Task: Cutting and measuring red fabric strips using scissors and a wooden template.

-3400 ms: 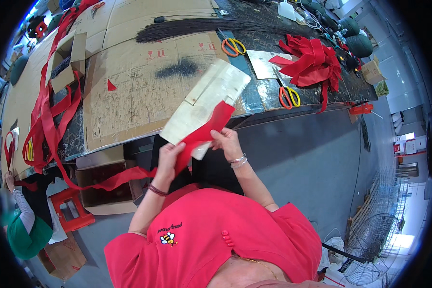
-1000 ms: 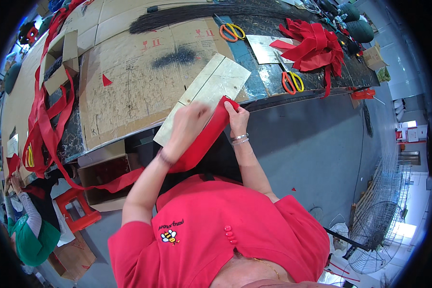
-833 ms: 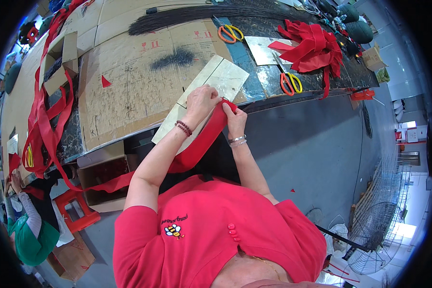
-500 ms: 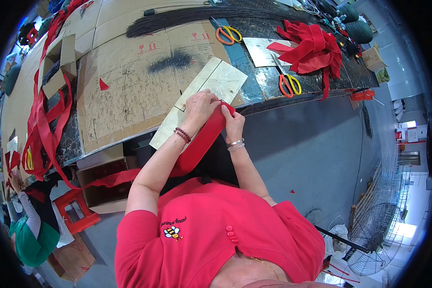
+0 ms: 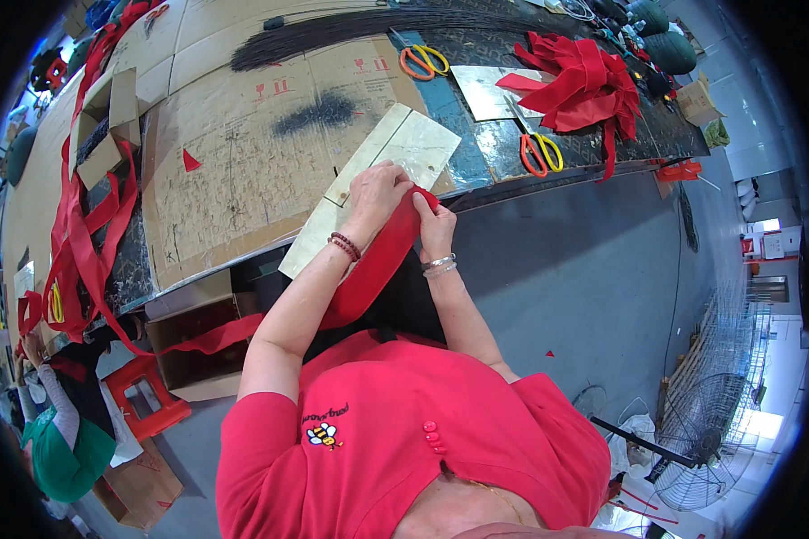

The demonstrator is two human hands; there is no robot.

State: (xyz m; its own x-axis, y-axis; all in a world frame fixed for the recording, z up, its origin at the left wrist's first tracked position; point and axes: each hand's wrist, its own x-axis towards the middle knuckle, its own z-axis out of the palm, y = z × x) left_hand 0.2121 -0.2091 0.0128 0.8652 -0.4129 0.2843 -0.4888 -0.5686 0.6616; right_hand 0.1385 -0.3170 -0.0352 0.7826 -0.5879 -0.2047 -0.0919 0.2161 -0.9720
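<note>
My right hand (image 5: 436,229) pinches the folded top end of a wide red ribbon (image 5: 377,274), thumb uppermost. Beside it, my left hand (image 5: 375,193) has its fingers curled together at the ribbon's edge; the fingertips are partly hidden. Under my left hand lies a pale, marble-patterned board (image 5: 404,144), reaching over the table's front edge. From my hands the ribbon slopes down past my left forearm and runs left across an open cardboard box (image 5: 202,346).
Orange-and-yellow scissors (image 5: 541,154), a second pair (image 5: 422,63) and a heap of red ribbon pieces (image 5: 589,85) lie on the table. Black wires (image 5: 333,40) stretch along the back. Long red ribbons (image 5: 81,238) hang at left, near a co-worker in green (image 5: 72,449).
My hands and the ribbon hold nearly the same pose, and the view has shifted slightly. At far left, the co-worker's hands and the red ribbon by them have moved.
</note>
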